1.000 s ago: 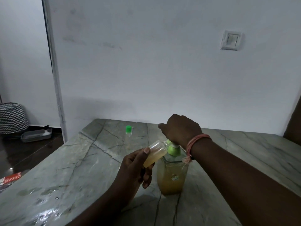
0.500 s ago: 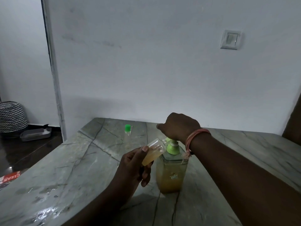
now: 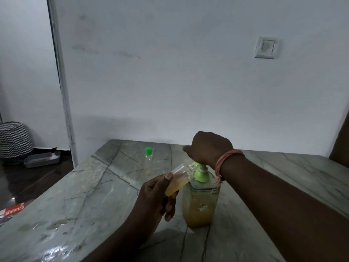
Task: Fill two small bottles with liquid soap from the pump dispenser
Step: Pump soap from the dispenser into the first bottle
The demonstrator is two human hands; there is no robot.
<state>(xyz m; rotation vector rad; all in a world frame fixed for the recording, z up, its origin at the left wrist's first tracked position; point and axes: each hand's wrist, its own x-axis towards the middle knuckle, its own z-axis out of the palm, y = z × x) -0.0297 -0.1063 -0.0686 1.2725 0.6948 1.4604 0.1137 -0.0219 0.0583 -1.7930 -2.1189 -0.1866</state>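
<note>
A clear pump dispenser [image 3: 200, 207] holding amber soap, with a green pump collar, stands on the grey marble table [image 3: 79, 195]. My right hand [image 3: 207, 148] rests closed on top of its pump head. My left hand [image 3: 154, 195] holds a small clear bottle [image 3: 177, 181] tilted, its mouth against the green nozzle; its lower part holds amber liquid. A second small bottle [image 3: 148, 154] with a green cap stands farther back on the table, apart from both hands.
The table meets a white wall with a light switch [image 3: 266, 47]. To the left, on the dark floor, sit a striped basket [image 3: 14, 140] and a grey tray [image 3: 42, 159]. A red packet [image 3: 12, 209] lies beside the table's left edge. Wet patches shine on the near left tabletop.
My right hand has risen with the pump head, and more of the pump's white stem shows. The small bottle stays at the nozzle in my left hand.
</note>
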